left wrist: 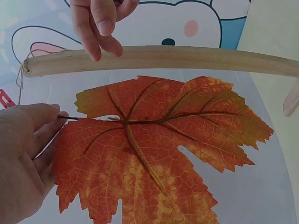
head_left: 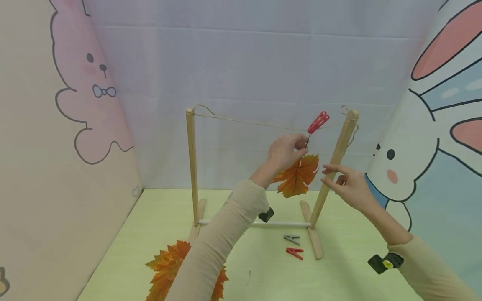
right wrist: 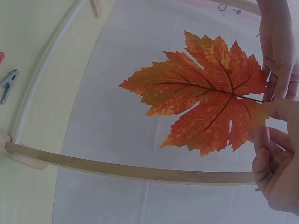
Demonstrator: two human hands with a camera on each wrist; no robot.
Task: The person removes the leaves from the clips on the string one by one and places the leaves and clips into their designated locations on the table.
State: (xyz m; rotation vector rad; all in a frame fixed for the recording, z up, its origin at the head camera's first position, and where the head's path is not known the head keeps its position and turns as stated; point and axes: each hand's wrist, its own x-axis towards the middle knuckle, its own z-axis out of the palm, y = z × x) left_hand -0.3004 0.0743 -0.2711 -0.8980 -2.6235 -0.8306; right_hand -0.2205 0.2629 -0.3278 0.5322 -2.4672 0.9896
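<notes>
An orange-red artificial maple leaf [head_left: 297, 177] hangs below the twine [head_left: 248, 122], with its dark stem pointing up. My left hand [head_left: 288, 150] pinches that stem between thumb and fingers, just under a red clothespin [head_left: 318, 122]. The clothespin sits at the twine, its jaws down by the stem's top. To the right of the leaf, my right hand [head_left: 348, 186] is raised with fingers loosely bent, holding nothing. In the left wrist view, the right hand's fingers [left wrist: 100, 23] show above the leaf [left wrist: 154, 140], apart from it.
Wooden posts [head_left: 192, 167] [head_left: 335, 163] carry the twine, joined low down by a white rod [head_left: 286, 224]. A grey clothespin [head_left: 291, 239] and another red clothespin [head_left: 295, 253] lie on the table. More orange leaves [head_left: 165, 267] lie at front left, partly hidden by my left sleeve.
</notes>
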